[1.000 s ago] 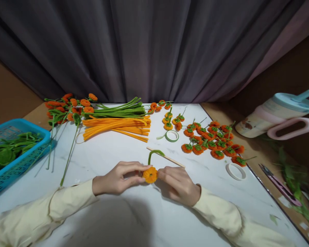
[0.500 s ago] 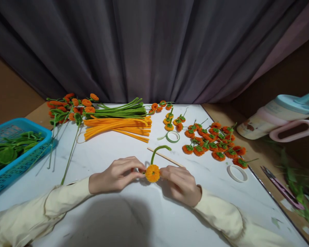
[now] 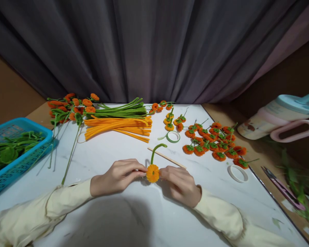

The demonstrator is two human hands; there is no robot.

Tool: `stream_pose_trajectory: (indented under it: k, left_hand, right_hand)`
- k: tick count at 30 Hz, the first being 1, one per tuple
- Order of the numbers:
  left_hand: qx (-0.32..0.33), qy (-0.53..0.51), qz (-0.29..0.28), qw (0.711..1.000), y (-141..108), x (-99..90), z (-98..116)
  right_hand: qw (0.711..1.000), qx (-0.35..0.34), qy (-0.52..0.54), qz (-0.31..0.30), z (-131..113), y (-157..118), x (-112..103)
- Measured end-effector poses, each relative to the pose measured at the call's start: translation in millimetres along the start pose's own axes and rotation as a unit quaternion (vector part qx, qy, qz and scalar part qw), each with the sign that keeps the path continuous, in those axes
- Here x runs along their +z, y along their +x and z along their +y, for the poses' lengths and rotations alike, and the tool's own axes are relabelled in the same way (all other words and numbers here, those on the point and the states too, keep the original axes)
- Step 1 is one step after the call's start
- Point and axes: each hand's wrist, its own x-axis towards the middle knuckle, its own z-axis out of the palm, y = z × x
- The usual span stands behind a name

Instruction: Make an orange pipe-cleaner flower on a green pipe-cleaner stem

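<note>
An orange-yellow fuzzy flower (image 3: 152, 173) is held between both hands above the white table (image 3: 98, 219). A green fuzzy stem (image 3: 152, 154) rises behind it and bends right at its tip. My left hand (image 3: 118, 176) pinches the flower's left edge. From the other side, my right hand (image 3: 179, 181) has thumb and fingers closed on its right edge. Behind the flower lies a thin wooden stick (image 3: 167, 157), running toward my right hand.
Orange pipe cleaners (image 3: 117, 128) and green ones (image 3: 121, 110) lie behind. Red-orange flowers (image 3: 218, 142), green tape (image 3: 173, 137), white tape (image 3: 237, 174), scissors (image 3: 283, 188) and a tumbler (image 3: 275, 115) are right. A blue basket (image 3: 20, 164) with leaves stands left.
The green stem's tip has shifted slightly left. My left hand has edged a little to the right against the flower, while my right hand stays nearly in place.
</note>
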Motion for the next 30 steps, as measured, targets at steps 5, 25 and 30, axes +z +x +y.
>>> stream_pose_trajectory:
  k: [5,25,30]
  left_hand:
    - [-0.014,-0.014,0.008,1.0,2,2.3,2]
    - [-0.075,-0.057,0.038,0.995,-4,15.8,-4]
    - [-0.37,-0.308,-0.017,0.876,2,17.2,-5]
  right_hand:
    - [0.999,-0.027,-0.014,-0.012,-3,1,-1]
    - [0.983,-0.094,-0.139,-0.075,-6,9,-5]
    - [0.977,-0.115,-0.17,-0.053,-3,8,-7]
